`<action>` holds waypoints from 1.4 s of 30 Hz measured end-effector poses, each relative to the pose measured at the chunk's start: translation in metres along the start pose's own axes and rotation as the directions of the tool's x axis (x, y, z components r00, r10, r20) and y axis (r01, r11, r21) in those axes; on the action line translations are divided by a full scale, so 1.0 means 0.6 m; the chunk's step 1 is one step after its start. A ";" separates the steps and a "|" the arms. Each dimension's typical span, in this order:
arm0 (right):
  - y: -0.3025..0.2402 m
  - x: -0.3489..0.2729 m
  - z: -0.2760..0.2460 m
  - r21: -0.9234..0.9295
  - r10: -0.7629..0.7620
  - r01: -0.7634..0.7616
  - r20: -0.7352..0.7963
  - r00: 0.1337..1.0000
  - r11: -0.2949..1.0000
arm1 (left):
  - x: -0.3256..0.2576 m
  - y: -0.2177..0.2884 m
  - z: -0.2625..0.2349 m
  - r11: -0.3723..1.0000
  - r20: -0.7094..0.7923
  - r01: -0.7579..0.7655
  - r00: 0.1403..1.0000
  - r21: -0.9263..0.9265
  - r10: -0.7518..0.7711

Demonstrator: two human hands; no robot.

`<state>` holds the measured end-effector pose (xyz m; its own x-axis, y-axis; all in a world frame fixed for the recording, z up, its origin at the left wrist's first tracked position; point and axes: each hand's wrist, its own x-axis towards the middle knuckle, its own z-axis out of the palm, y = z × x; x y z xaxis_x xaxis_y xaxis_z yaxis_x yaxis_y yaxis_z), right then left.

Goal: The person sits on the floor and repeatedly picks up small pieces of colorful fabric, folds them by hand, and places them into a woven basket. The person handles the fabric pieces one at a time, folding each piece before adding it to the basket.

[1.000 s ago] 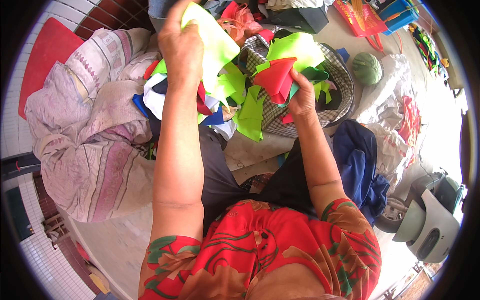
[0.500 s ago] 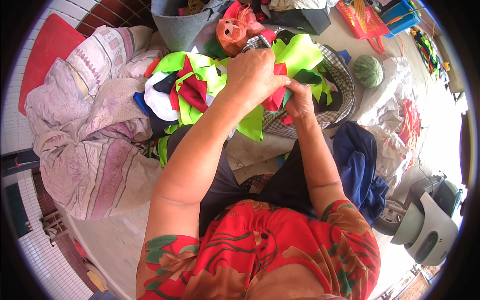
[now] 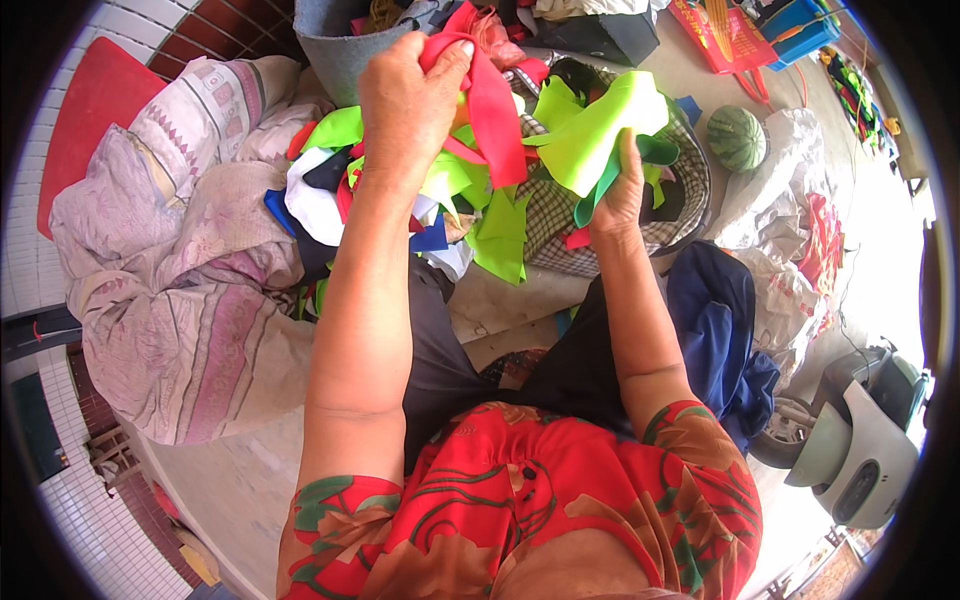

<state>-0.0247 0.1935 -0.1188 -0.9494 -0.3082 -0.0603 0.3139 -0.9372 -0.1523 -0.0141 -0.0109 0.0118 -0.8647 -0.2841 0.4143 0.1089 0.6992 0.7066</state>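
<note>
1 red fabric strip [image 3: 495, 110] gripped by left hand [image 3: 405, 95] | 1 lime-green piece [image 3: 595, 135] clutched by right hand [image 3: 620, 195] (scrap pile [image 3: 400, 200] underneath, uncountable)

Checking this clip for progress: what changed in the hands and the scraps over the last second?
The left hand dropped from its raised green scrap to the pile, then lifted a red strip toward the grey tub. The right hand swapped its red scrap for a green piece. The scrap pile, quilt and watermelon stayed put.
</note>
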 end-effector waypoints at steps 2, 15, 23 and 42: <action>0.000 -0.002 0.003 0.073 0.025 -0.028 0.047 0.999 0.997 | 0.000 0.000 -0.002 1.000 -0.018 0.018 1.000 -0.019 -0.019; 0.015 -0.021 -0.003 -0.276 0.110 -0.106 0.001 0.994 0.955 | -0.028 0.022 0.034 0.946 0.454 0.082 0.888 -0.314 0.074; 0.017 -0.020 0.008 -0.349 0.060 -0.061 -0.012 0.998 0.935 | -0.026 0.033 0.023 0.948 0.616 0.226 0.787 -0.226 -0.040; -0.009 0.024 -0.050 0.067 -0.001 0.005 -0.072 0.997 0.998 | -0.003 -0.004 0.012 0.806 0.247 0.334 0.939 -0.489 -0.239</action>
<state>-0.0400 0.1991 -0.1487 -0.9464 -0.2950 -0.1312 0.3074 -0.9476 -0.0866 -0.0164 -0.0071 0.0053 -0.9592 -0.2718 0.0782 0.0385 0.1481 0.9882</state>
